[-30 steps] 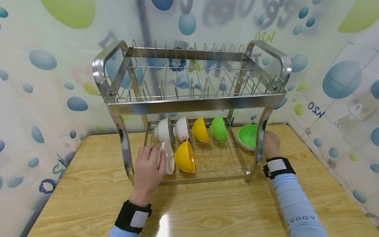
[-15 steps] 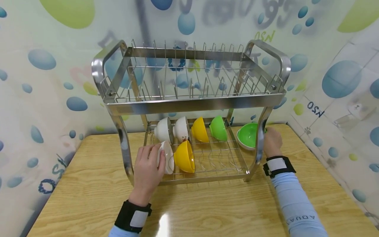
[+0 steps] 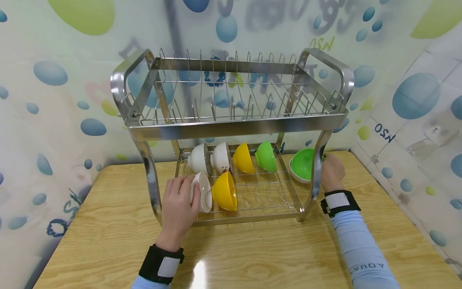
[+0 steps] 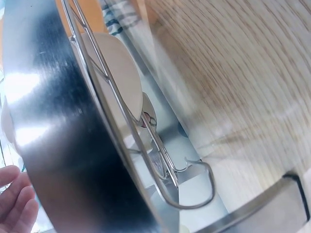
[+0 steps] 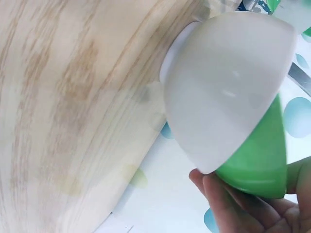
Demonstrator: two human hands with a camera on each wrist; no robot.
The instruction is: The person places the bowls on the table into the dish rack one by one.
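My left hand (image 3: 178,208) holds a white bowl (image 3: 202,193) standing on its side at the front left of the rack's lower tier. Beside it, a yellow bowl (image 3: 225,192) leans in the wires. In the left wrist view only fingertips (image 4: 19,201) show, past the metal frame. To the right of the rack, my right hand (image 3: 332,172) pinches the rim of a green bowl (image 3: 302,163). The green bowl sits tilted partly inside another white bowl (image 3: 296,176) on the table. The right wrist view shows the white bowl's outside (image 5: 228,87) and the fingers beneath the green rim.
A two-tier metal dish rack (image 3: 234,129) stands against the patterned wall. At the back of its lower tier are two white bowls (image 3: 199,159), a yellow bowl (image 3: 244,158) and a green bowl (image 3: 266,156). A rack leg (image 3: 317,172) stands between the right hand and the tier.
My right hand has shifted slightly right and up, lifting the green bowl a little within the white one. The left hand has stayed at its white bowl, almost still.
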